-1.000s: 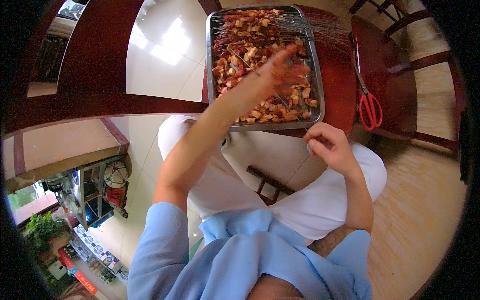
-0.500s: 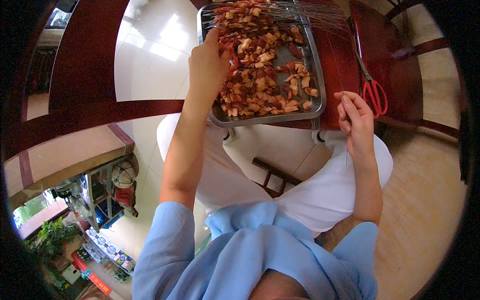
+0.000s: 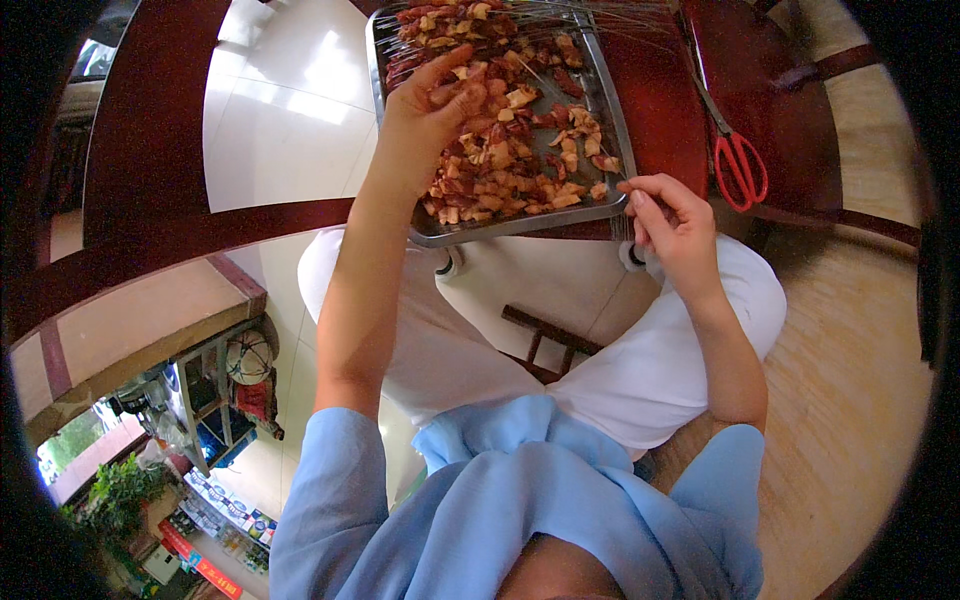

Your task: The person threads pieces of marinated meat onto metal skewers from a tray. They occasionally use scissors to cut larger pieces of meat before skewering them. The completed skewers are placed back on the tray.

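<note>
A metal tray (image 3: 430, 238) at the top centre holds many small chunks of red and pale meat (image 3: 490, 175). Over its left half is my left hand (image 3: 430, 115), fingers bent in a pinch above the chunks; what lies between the fingertips blends with the meat behind. At the tray's lower right corner my right hand (image 3: 675, 225) grips the end of a thin metal skewer (image 3: 570, 118) between thumb and index finger. The skewer slants up and left over the tray, its far end near the left fingers. Filled skewers (image 3: 450, 25) lie across the tray's far end.
Bare skewer ends (image 3: 625, 15) stick out past the tray's far right side. Red-handled scissors (image 3: 740, 170) rest on the dark red wooden surface (image 3: 655, 110) to the right. My knees in white trousers (image 3: 640, 385) are below the tray. Shelves and a plant (image 3: 125, 490) stand far left.
My right hand has moved left to the tray's corner, swinging the skewer over the tray. My left hand has shifted slightly down and right, its fingers now turned toward the tray's middle.
</note>
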A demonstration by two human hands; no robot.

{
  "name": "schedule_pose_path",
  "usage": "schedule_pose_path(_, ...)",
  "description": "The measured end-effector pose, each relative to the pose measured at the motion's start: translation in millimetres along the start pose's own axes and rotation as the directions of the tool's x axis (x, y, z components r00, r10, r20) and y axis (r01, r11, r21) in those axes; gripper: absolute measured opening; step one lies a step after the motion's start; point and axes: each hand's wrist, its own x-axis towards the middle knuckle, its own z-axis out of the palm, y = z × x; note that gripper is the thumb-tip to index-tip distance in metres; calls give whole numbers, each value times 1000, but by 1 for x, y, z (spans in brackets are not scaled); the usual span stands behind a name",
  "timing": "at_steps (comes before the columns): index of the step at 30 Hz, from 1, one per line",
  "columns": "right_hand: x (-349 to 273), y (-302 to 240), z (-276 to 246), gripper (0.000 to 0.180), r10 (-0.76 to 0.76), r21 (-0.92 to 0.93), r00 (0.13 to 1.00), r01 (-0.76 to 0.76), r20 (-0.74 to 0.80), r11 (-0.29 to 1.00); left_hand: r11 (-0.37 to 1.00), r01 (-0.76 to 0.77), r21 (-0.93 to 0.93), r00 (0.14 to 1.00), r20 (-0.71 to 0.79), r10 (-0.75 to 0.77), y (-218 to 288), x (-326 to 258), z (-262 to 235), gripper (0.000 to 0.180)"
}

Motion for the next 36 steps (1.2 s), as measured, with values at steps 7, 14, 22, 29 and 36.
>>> schedule_pose_path(7,-5,-3,6,30,-182,-190,982,187,41,964,885,40,-465,992,121,19,-4,9,0,44)
schedule_pose_path(14,-3,-4,8,30,-172,-254,985,169,9,952,820,36,-572,996,92,20,-13,17,5,38)
schedule_pose_path(22,-2,-1,8,30,-207,-237,978,204,13,950,816,2,-578,990,118,81,-20,11,13,31)
schedule_pose_path(29,-3,2,8,30,-137,-161,991,136,2,978,789,9,-615,997,66,41,-22,4,28,27)
schedule_pose_path(36,-2,1,12,29,-147,-126,989,147,5,981,820,-31,-572,988,107,112,-29,-2,36,30)
